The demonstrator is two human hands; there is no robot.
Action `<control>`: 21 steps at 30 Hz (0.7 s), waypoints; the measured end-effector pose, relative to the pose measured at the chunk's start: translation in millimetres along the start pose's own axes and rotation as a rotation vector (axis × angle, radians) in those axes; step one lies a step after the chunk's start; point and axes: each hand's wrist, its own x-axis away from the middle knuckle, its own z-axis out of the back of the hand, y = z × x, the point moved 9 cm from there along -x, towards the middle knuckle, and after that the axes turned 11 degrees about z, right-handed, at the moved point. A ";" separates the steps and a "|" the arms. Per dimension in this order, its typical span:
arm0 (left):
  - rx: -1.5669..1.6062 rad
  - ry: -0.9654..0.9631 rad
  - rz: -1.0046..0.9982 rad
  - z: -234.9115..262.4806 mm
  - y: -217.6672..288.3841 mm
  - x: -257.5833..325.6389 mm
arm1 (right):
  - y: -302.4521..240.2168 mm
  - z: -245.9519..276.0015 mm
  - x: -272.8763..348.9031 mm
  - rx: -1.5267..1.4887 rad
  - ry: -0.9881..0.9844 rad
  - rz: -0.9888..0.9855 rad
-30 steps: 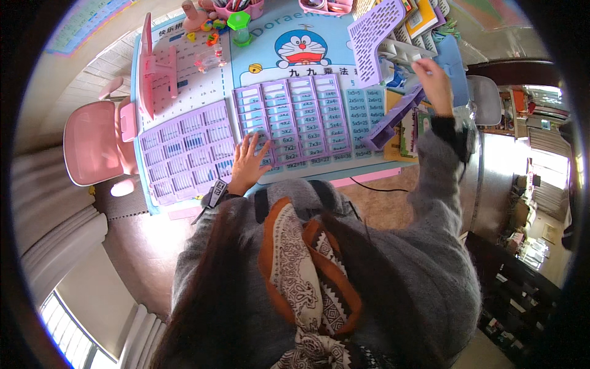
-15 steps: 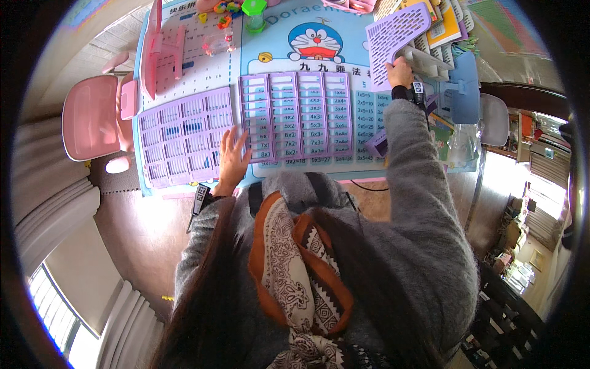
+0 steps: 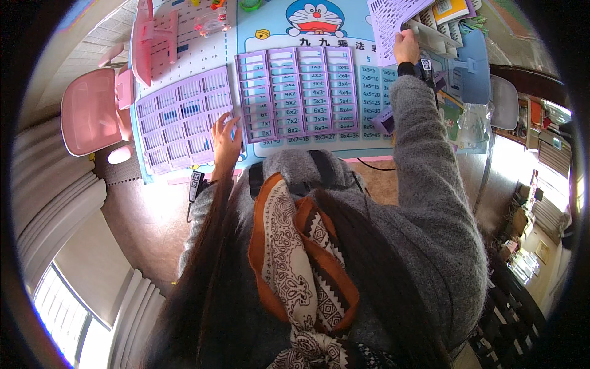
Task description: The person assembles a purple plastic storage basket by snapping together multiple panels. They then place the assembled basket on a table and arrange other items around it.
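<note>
My left hand (image 3: pixel 226 138) has its fingers apart and rests at the right edge of a purple grid panel (image 3: pixel 184 123). That panel has many slatted openings. Beside it lies a second purple grid panel (image 3: pixel 299 92) with larger openings, through which the printed table mat shows. Stretched to the far right, my right hand (image 3: pixel 406 48) is closed at the right edge of a purple perforated panel (image 3: pixel 388 31), which has a slanted side. Its fingertips are partly hidden.
A light-coloured bin (image 3: pixel 430 40) and a blue plastic container (image 3: pixel 472 67) stand at the far right, by a yellow booklet (image 3: pixel 450 9). A small purple piece (image 3: pixel 384 120) lies nearer. A pink chair (image 3: pixel 89 112) stands left of the table, whose blue mat (image 3: pixel 362 142) bears printed figures.
The whole table has shifted upward in view. My left hand has drawn back slightly from the gap between the two grid panels. My right hand stays at the perforated panel's edge.
</note>
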 end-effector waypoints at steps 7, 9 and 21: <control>0.024 0.005 -0.010 1.0 1.2 -4.7 | -3.9 8.5 0.8 -0.046 0.150 0.065; 0.026 0.034 -0.058 2.4 5.1 -5.6 | -3.6 10.1 -1.9 -0.045 0.150 0.075; 0.150 -0.018 0.062 -11.7 -7.7 -18.3 | -0.6 18.0 -4.3 -0.066 0.199 0.087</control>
